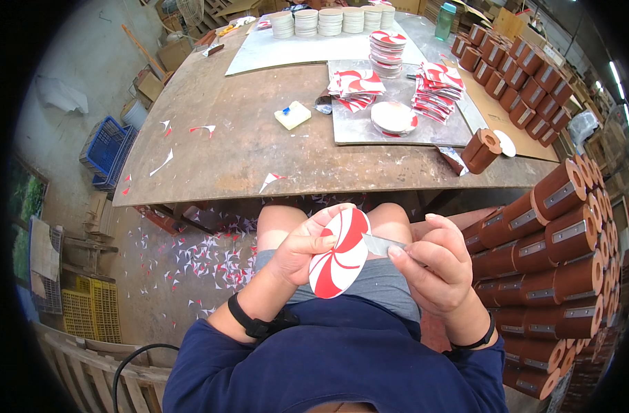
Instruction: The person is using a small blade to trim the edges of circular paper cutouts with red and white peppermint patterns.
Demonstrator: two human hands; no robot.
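Observation:
My left hand [302, 249] pinches a round disc with a red and white swirl [340, 267], thumb on its face, above my lap. In my right hand [435, 267] is a thin grey metal blade [383, 246], its tip at the disc's right edge; the fingers hide its handle end. On the table in front lie two piles of square swirl-printed sheets [355, 82] [438, 89]. Between and behind them stands a stack of round swirl discs [387, 51]. Closer to me, a plain pale disc [392, 117] rests on top of a swirl disc.
A yellow sponge-like block [292, 115] and paper scraps [271, 180] lie on the wooden table [225, 158]. Pale disc stacks [330, 22] line its back. Brown hollow blocks [565, 189] are piled close at my right. Offcuts [218, 261] litter the floor; crates [108, 148] stand left.

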